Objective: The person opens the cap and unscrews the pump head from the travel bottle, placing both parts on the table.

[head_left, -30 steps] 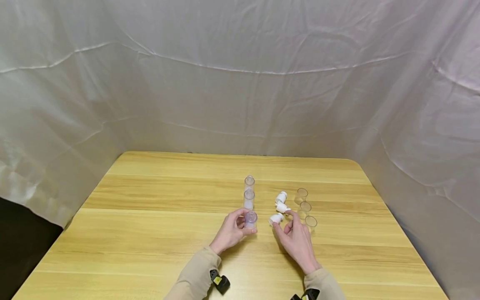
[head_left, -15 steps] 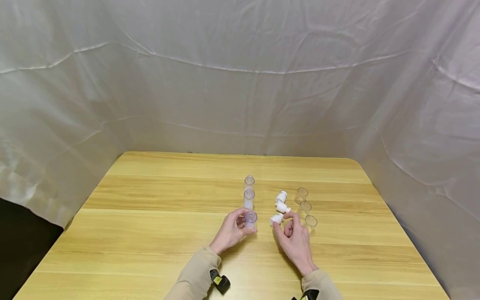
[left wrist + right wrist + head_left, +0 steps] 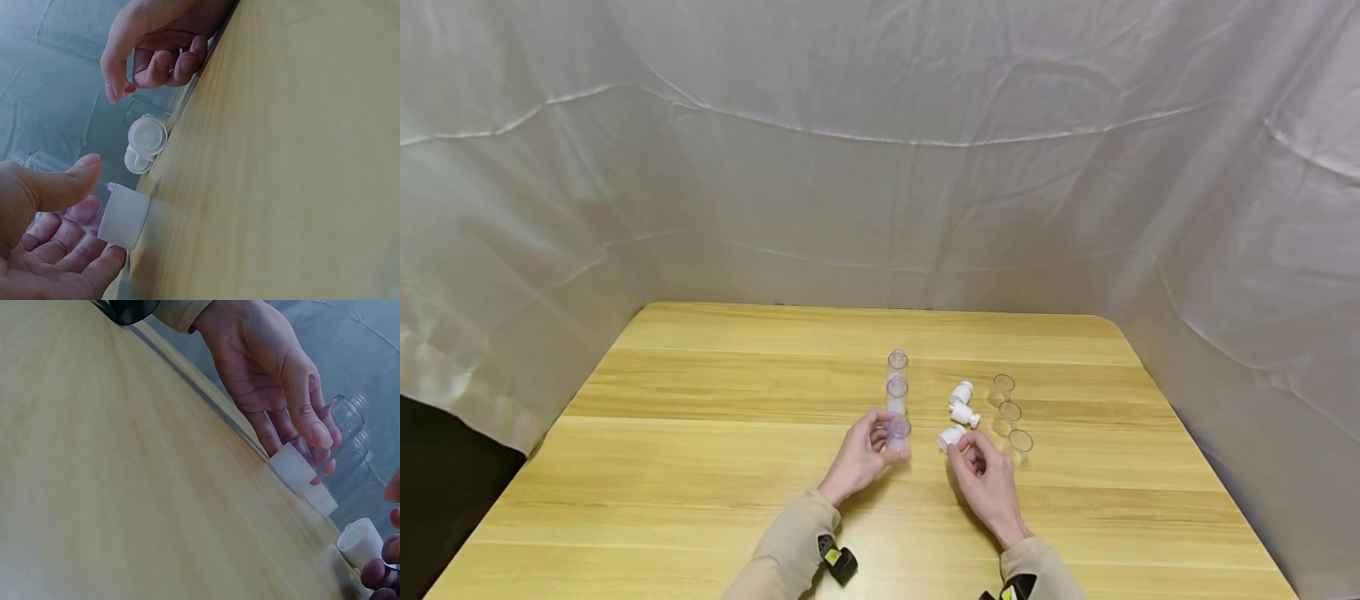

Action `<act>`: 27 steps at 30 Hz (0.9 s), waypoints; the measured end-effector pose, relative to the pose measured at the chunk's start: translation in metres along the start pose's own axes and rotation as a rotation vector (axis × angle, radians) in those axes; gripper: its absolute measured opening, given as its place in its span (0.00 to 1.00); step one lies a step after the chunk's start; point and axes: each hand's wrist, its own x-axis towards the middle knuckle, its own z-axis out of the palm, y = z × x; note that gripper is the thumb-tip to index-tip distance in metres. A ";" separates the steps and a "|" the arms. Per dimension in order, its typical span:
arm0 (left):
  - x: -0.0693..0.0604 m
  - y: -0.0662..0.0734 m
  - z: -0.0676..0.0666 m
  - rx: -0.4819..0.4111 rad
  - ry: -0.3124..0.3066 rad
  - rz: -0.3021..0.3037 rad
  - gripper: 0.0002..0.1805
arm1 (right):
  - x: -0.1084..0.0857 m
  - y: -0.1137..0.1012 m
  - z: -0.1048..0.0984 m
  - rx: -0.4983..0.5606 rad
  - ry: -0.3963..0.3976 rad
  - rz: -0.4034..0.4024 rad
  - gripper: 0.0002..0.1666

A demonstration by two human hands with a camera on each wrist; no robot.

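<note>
In the head view my left hand (image 3: 859,454) grips the nearest clear bottle (image 3: 898,428), thumb on one side and fingers on the other. Its white lower part (image 3: 124,217) shows close to the tabletop in the left wrist view. My right hand (image 3: 987,479) is at the nearest white pump-like cap (image 3: 950,439), with thumb and index finger drawn together beside it. In the left wrist view those fingertips appear a little above this cap (image 3: 148,135), so whether they pinch it is unclear. Another white cap (image 3: 961,393) and a white cap with a narrow end (image 3: 965,415) lie behind it.
Two more clear bottles, a middle one (image 3: 897,388) and a far one (image 3: 897,362), stand in line behind the held one. On the right, three clear cups stand in a row: near (image 3: 1020,442), middle (image 3: 1009,412) and far (image 3: 1003,385). Pale cloth (image 3: 880,192) surrounds the wooden table (image 3: 700,467).
The right index finger has drawn back from the middle white cap toward the thumb, by the nearest cap. My left hand keeps its grip, with hardly any movement.
</note>
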 end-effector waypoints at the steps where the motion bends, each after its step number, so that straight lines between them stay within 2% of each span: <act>1: 0.001 0.000 -0.001 -0.005 0.002 0.002 0.28 | 0.000 0.000 0.000 0.002 -0.002 0.000 0.11; 10: 0.004 -0.003 -0.005 0.013 0.025 0.021 0.29 | 0.000 -0.001 0.002 0.008 -0.016 0.007 0.09; 22: 0.003 -0.003 -0.006 0.003 0.012 0.023 0.34 | -0.001 -0.002 0.002 0.009 -0.011 -0.002 0.08; 27: 0.002 -0.003 -0.010 0.013 0.011 0.009 0.33 | -0.001 -0.002 0.002 -0.007 -0.007 -0.006 0.08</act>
